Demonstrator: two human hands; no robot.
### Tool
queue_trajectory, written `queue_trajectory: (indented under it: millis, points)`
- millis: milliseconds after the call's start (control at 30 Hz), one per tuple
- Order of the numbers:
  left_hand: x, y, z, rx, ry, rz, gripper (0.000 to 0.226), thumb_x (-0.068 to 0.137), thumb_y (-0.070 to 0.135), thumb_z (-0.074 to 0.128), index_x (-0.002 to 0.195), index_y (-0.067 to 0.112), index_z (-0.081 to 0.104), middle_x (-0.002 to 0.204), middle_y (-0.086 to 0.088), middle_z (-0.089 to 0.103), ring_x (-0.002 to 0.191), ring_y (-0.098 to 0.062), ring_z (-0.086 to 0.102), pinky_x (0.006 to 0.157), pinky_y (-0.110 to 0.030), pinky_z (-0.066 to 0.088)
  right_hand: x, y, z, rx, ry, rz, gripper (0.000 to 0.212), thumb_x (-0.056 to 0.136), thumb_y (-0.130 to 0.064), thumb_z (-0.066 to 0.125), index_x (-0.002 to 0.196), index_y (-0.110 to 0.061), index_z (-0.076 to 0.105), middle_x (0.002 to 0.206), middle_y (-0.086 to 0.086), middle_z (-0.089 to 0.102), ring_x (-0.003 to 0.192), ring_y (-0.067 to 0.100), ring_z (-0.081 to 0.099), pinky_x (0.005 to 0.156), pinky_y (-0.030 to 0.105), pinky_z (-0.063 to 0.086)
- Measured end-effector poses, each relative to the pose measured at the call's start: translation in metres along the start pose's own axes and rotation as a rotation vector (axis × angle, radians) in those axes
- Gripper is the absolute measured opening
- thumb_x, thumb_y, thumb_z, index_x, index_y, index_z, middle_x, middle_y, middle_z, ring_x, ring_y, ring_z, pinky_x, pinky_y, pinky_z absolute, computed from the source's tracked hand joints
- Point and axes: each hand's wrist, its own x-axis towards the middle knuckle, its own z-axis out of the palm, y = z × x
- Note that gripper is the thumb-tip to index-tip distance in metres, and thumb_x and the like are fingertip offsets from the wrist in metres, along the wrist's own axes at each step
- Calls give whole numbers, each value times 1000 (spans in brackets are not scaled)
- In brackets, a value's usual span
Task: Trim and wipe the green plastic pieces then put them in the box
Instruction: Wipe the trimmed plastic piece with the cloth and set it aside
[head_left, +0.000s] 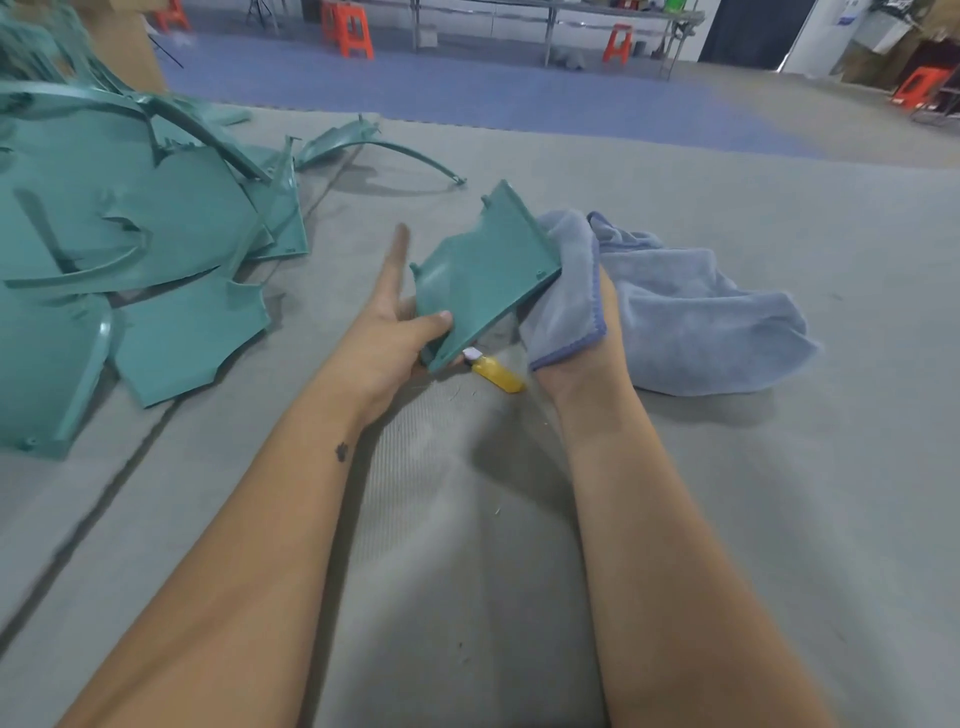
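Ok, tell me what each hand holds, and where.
Left hand grips the flat green plastic piece by its lower left edge. Right hand holds the blue microfibre cloth, bunched against its right edge.

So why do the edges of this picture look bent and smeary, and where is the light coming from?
Head view: the wide-angle lens bows the far floor line; the green plastic pile at the left edge is smeared, while the held green piece is sharper. Soft shadows under the blue cloth and both forearms suggest diffuse overhead light, with no harsh glare.
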Motion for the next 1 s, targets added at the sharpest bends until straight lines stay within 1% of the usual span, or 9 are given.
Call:
queue_trajectory:
  millis: [133,267,367,467,600,667,800,867,1000]
  points:
    - [6,-9,14,123,-81,36,44,101,28,48,143,35,43,143,16,48,134,-7,43,116,-39,31,-6,6,7,-90,-124,-53,24,103,-18,36,93,-19,58,75,-8,69,72,8,65,65,22,54]
    - [7,-7,27,-237,-10,-34,38,99,41,41,114,17,66,111,1,71,104,-9,66,91,-29,49,-7,24,29,-480,-158,-311,10,95,-9,60,101,-9,67,86,0,68,76,8,62,70,21,50]
    - [5,-1,15,-486,-11,-58,72,97,60,23,116,5,66,116,-16,69,109,-26,66,87,-34,55,-7,32,24,-772,-236,-493,16,89,-7,64,103,-5,70,100,4,67,98,16,62,90,28,49]
    - [4,2,11,-530,56,-71,70,98,58,29,105,5,75,109,-19,71,102,-28,69,85,-36,56,-9,32,20,-937,-253,-477,6,85,-10,70,87,-15,72,83,-11,65,83,2,61,78,14,45]
    - [8,1,12,-583,190,-23,28,104,27,37,124,28,56,110,-9,72,98,-26,70,85,-42,56,-8,24,12,-1088,-225,-500,27,80,-8,68,60,-23,59,57,-12,56,57,1,48,58,15,40]
    - [11,2,10,-649,252,12,25,103,18,37,117,30,54,106,-9,70,93,-28,69,83,-42,57,-10,24,11,-1174,-249,-584,5,79,-7,71,78,-12,72,79,-1,62,73,8,54,71,21,44]
    - [15,2,1,-764,291,-25,18,104,26,39,113,23,53,108,-13,64,96,-30,64,83,-41,57,-16,34,24,-1325,-401,-773,23,84,-1,67,107,4,71,107,16,68,101,34,62,92,36,45]
    - [14,2,-3,-762,226,-107,39,103,40,38,123,16,60,114,-15,67,101,-30,67,83,-41,58,-21,40,29,-1308,-505,-793,21,87,-2,65,106,4,71,109,15,71,104,32,64,92,34,45]
    - [8,1,-3,-706,125,-131,77,100,56,26,74,6,79,83,-11,75,77,-22,74,58,-29,57,-23,48,30,-1231,-584,-679,28,93,-7,60,120,-5,68,125,5,67,121,20,58,104,34,40]
